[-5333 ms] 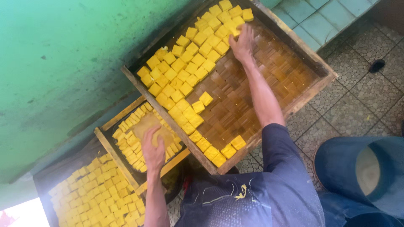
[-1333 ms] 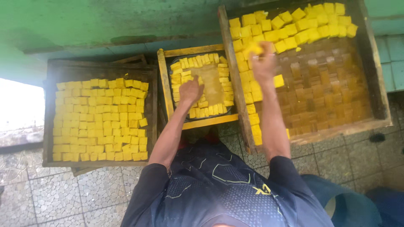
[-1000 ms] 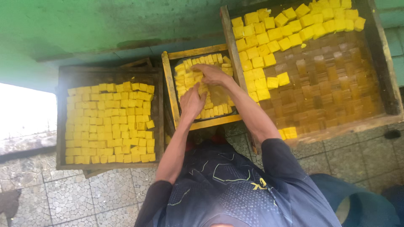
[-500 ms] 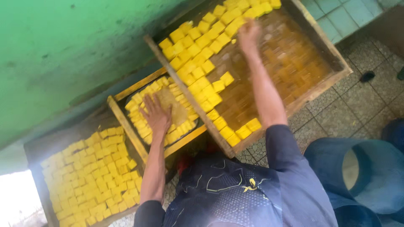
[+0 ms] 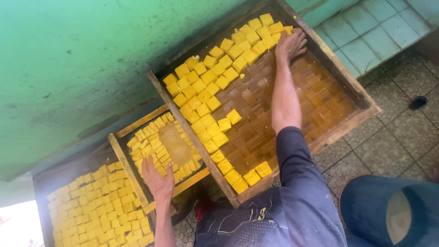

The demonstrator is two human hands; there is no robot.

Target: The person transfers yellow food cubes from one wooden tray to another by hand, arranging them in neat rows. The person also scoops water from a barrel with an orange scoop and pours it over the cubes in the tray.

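A big wooden tray with a woven bamboo floor leans against a green wall. Yellow tofu cubes line its far and left sides. My right hand reaches to the tray's far corner and rests on the cubes there; whether it grips one I cannot tell. A smaller wooden tray holds a ring of yellow cubes around a bare middle. My left hand lies open at its near edge, fingers spread, touching cubes. A third tray at the left is packed with yellow cubes.
A green painted wall runs behind the trays. A blue plastic bucket stands at the lower right on the speckled tile floor. A dark floor drain lies right of the big tray. Pale tiles rise at the upper right.
My right hand has gone from the small tray back out to the big tray's far corner. The left hand has slid to the small tray's near edge. The view has tilted.
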